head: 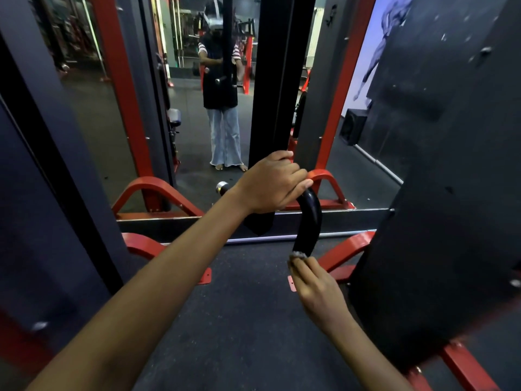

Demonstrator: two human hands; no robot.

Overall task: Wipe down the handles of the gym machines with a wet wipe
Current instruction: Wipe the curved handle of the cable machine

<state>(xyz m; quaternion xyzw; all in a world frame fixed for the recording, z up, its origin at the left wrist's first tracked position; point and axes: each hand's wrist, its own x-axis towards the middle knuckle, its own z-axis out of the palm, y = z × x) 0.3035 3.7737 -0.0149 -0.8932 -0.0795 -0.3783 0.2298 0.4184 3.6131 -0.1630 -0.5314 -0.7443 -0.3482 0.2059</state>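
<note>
A black curved handle [308, 221] hangs in front of me, glossy along its bend. My left hand [272, 183] grips its upper part, fingers curled over the top. A chrome end cap [222, 187] of the bar shows just left of that wrist. My right hand [315, 289] is at the handle's lower end and pinches a small grey-white wet wipe [299, 254] against the tip. Most of the wipe is hidden inside the fingers.
A black upright post [277, 80] stands behind the handle. A mirror [197, 108] reflects a standing person. Red machine frames [158, 193] flank the dark rubber floor [239, 320]. A large black shroud [451, 165] fills the right side.
</note>
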